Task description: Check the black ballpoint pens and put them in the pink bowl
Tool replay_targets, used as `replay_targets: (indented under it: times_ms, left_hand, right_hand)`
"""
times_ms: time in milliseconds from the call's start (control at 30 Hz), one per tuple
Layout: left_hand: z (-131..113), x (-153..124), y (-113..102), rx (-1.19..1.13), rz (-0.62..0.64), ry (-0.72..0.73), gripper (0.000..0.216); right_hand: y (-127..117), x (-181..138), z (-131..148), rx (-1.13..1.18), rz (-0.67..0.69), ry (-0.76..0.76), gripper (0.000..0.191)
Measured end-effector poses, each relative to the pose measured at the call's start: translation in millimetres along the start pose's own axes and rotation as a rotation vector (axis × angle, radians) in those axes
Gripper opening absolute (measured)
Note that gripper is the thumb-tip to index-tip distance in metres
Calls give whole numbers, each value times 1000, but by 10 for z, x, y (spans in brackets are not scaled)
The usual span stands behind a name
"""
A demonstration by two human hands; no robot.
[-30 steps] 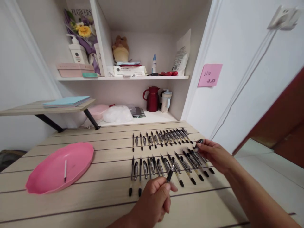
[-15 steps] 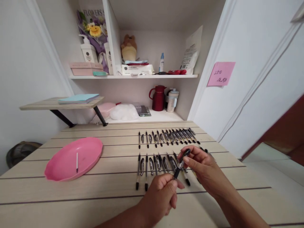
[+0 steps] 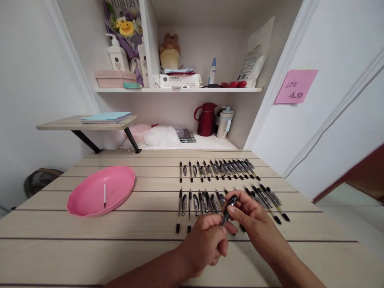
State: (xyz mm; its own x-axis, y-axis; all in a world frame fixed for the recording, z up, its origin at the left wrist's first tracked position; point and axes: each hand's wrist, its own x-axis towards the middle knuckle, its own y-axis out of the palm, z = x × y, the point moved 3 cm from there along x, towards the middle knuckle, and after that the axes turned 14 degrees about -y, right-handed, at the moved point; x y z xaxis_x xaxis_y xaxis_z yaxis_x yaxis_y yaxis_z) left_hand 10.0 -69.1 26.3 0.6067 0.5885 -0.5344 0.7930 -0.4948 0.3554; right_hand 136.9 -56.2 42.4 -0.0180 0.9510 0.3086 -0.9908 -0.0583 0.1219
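My left hand (image 3: 208, 242) is closed around the lower part of a black pen (image 3: 227, 211) held just above the wooden table (image 3: 90, 244). My right hand (image 3: 247, 214) pinches a black pen cap (image 3: 232, 199) at the top of that pen. Both hands meet over the near row of pens and caps (image 3: 207, 202), which lies in front of me. A second row of pens and caps (image 3: 216, 169) lies farther back.
A pink tray (image 3: 100, 191) with one thin white refill (image 3: 104, 195) sits at the left. Behind the table are shelves with a red jug (image 3: 206, 119), a cup (image 3: 225, 122), boxes and bottles. A pink note (image 3: 295, 86) hangs on the right wall.
My right hand came from the right end of the rows with a cap and joined my left hand at the pen's top. The view shifted to the left.
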Motion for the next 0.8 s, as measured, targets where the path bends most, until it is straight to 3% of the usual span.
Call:
replay_targets:
  times_ms: [333, 633, 800]
  left_hand:
    - [-64, -65, -24, -115, 97, -40, 16]
    - [-82, -63, -46, -16, 133, -9, 12]
    - [-125, -83, -40, 90, 138, 38, 15]
  right_hand:
    - [12, -44, -62, 61, -127, 36, 28]
    - [85, -134, -47, 112, -160, 39, 27]
    - [28, -138, -14, 2, -147, 14, 34]
